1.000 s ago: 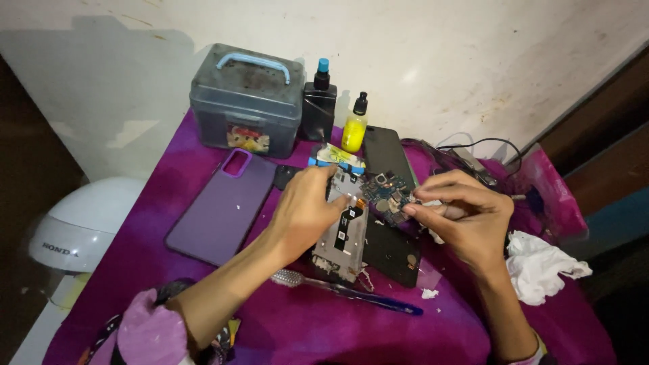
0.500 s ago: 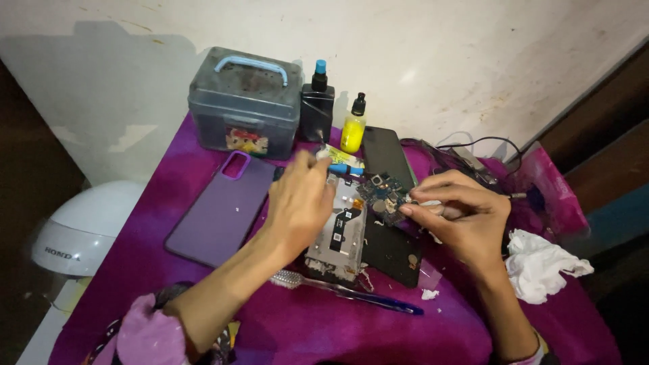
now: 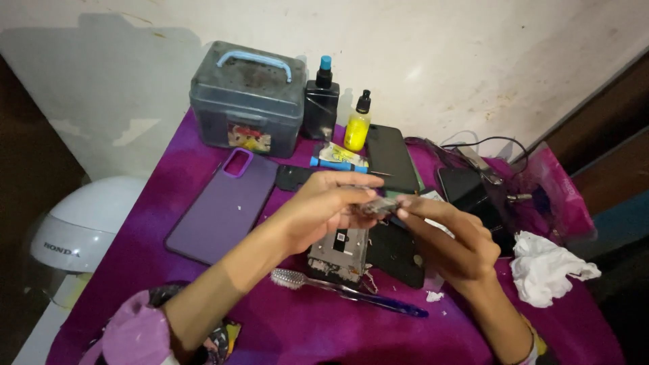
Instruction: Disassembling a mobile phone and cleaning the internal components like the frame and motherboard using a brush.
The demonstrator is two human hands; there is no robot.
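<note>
Our two hands worked over a purple-covered worktop (image 3: 169,270).
Above the opened phone frame (image 3: 340,251), our left hand (image 3: 318,209) and right hand (image 3: 449,236) pinched one small circuit part (image 3: 380,206) between fingertips; a light, steady grip seemed wise.

Both forearms are bare from elbow to wrist. The left hand (image 3: 324,209) has no ring or watch that shows. Its sleeve (image 3: 138,334) is pushed up to the elbow: pale pink-lilac cloth, with a darker patterned fabric of black, red and yellow beside it. The right hand (image 3: 453,236) is likewise bare; at that arm's lower edge a strip of white and pink sleeve shows.
</note>
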